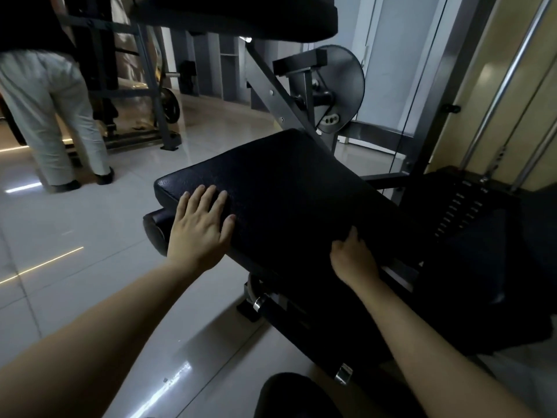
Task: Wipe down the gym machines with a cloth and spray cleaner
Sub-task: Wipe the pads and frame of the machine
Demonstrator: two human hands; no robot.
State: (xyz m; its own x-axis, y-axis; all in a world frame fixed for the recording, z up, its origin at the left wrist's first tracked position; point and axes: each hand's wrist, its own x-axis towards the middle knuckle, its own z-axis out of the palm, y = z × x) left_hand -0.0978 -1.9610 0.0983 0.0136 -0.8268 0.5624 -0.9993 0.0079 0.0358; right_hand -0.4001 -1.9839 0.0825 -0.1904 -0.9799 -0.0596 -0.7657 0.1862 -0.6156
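A gym machine's black textured seat pad [289, 188] fills the middle of the view, tilted on its grey frame [271, 95]. My left hand [202, 224] rests flat on the pad's near left corner with fingers spread. At the pad's near right edge, my right hand [352, 257] has its thumb on top and its fingers curled out of sight over the dark edge. I cannot tell whether a dark cloth lies under that hand. No spray bottle is in view.
A second black pad [241, 16] hangs above. The weight stack [464, 206] and chrome guide rods [512, 70] stand at the right. Another person in light trousers [54, 116] stands at the far left on the glossy tiled floor [90, 267], beside another machine frame [156, 116].
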